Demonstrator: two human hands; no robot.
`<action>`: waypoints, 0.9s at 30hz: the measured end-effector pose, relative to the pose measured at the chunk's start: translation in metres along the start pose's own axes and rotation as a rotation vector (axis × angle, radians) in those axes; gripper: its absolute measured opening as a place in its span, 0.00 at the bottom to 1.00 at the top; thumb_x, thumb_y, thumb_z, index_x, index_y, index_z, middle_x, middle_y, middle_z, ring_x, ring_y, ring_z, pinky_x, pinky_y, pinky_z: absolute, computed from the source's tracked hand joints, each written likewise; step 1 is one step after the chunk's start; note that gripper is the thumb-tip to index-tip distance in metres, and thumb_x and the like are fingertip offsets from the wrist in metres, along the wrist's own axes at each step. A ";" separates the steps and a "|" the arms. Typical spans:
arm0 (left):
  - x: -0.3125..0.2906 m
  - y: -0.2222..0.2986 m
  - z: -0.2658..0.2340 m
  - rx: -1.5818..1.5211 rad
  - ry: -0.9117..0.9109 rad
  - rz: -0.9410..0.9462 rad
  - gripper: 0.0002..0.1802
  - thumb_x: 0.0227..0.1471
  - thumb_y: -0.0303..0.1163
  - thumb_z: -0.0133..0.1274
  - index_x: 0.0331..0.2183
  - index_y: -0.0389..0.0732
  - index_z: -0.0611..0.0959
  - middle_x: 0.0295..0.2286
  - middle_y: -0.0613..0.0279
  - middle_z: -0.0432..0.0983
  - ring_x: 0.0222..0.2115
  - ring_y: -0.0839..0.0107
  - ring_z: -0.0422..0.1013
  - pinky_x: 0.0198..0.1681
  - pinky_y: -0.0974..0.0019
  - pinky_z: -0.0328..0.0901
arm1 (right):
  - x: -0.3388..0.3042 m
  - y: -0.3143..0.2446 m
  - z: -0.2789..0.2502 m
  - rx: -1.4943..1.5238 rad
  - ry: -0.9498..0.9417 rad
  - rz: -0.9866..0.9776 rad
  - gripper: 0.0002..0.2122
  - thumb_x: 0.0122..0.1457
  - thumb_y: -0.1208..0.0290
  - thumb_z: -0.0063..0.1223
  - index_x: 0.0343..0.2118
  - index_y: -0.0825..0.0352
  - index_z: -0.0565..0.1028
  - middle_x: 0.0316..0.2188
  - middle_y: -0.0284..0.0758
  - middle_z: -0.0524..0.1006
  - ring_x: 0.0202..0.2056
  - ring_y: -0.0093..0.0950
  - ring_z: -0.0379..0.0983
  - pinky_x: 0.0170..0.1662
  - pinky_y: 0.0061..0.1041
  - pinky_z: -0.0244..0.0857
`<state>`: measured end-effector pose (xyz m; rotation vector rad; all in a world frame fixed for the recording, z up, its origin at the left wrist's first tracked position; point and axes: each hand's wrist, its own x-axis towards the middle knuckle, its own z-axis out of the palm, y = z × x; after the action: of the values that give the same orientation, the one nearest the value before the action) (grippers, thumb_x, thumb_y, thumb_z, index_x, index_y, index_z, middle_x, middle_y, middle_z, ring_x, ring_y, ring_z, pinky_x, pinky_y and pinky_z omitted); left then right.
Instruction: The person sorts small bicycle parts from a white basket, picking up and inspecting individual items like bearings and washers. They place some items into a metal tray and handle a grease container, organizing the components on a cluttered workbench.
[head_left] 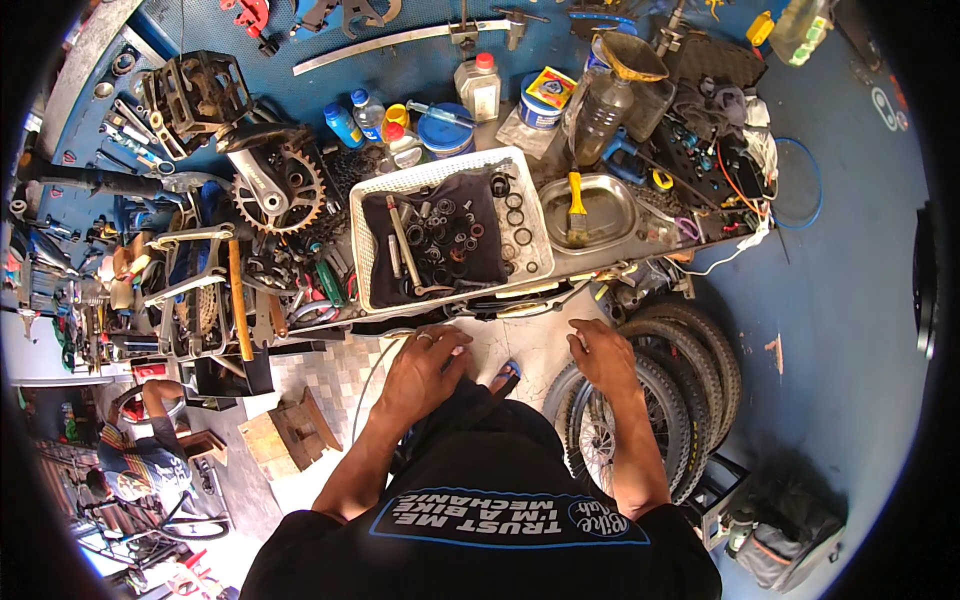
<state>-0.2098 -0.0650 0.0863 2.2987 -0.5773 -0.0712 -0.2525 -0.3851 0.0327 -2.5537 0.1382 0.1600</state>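
Both my hands hang in front of the workbench's near edge, apart from each other. My left hand (420, 368) has a ring and loosely bent fingers, with no object visible in it. My right hand (603, 355) is above the bicycle wheels, its fingers bent and apart, holding nothing. Beyond them on the bench stands a white plastic basket (538, 205), lined with a dark cloth (385, 275). Rings, bearings, small bike parts and a long metal tool (404, 235) lie on the cloth. To its right, a yellow-handled brush (577, 208) rests in an oval metal tray (615, 215).
A crankset (272, 195), pedal and many tools crowd the bench's left. Bottles (480, 88) and a dark jug with a funnel (603, 110) stand behind the basket. Tyred wheels (690, 380) lean at my right. Another person (145, 465) works at lower left, near a wooden box (290, 437).
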 end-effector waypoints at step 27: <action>0.100 -0.083 0.004 0.320 0.555 -0.398 0.10 0.49 0.29 0.69 0.37 0.42 0.90 0.36 0.55 0.84 0.45 0.52 0.76 0.50 0.51 0.71 | 0.177 -0.041 -0.077 0.004 -0.139 -0.563 0.12 0.63 0.69 0.62 0.49 0.63 0.82 0.37 0.38 0.84 0.38 0.39 0.83 0.42 0.36 0.76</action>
<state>-0.0889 -0.0587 0.0382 2.5545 0.1685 0.4855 -0.0658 -0.4050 0.0929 -2.4605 -0.6257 0.1154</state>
